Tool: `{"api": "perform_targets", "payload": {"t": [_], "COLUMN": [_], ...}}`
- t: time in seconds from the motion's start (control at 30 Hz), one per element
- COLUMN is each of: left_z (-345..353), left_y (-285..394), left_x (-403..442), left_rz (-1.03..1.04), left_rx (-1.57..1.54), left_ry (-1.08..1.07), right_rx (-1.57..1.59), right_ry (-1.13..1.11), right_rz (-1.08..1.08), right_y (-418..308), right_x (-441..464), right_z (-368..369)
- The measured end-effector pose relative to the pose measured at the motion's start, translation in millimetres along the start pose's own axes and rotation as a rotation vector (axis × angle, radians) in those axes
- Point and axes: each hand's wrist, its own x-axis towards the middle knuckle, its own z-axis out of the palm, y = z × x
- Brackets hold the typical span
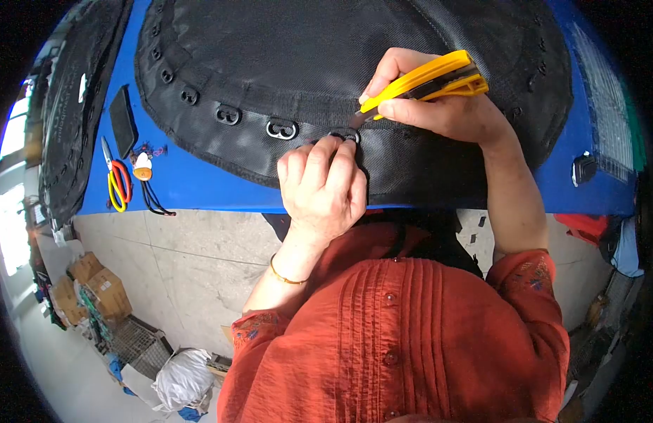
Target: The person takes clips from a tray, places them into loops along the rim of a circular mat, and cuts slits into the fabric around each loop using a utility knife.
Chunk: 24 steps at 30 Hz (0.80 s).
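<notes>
A large round black mesh mat (291, 49) lies on the blue table (192, 185), with metal-edged rings sewn around its rim. My right hand (439, 99) is wrapped round a yellow utility knife (418, 79). Its blade tip meets the rim beside one ring (349, 134). Just below the blade, my left hand (324, 185) presses down on the mat, fingertips at that same ring. Its fingers are bent and close together, and what lies under their tips is hidden. Another ring (282, 128) shows to the left of my left hand.
Left on the table are a dark phone-like slab (123, 122), scissors (117, 176) with red and yellow handles, and a corded item (143, 168). A small black object (584, 169) sits at the right. Cardboard boxes (106, 292) and a white bag (185, 378) are on the floor.
</notes>
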Motion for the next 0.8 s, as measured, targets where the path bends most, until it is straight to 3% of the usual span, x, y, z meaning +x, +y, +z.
{"api": "perform_targets", "payload": {"t": [0.6, 0.8], "left_z": [-2.7, -0.2], "left_y": [1.3, -0.2], "left_x": [-0.4, -0.9], "left_rz": [-0.009, 0.007], "left_rx": [0.010, 0.012], "left_ry": [-0.056, -0.026], "right_rx": [0.238, 0.139], "right_ry": [0.064, 0.014], "right_rz": [-0.010, 0.018], "right_y": [12.0, 5.8], "right_x": [2.3, 8.8], "right_z": [4.3, 16.2]}}
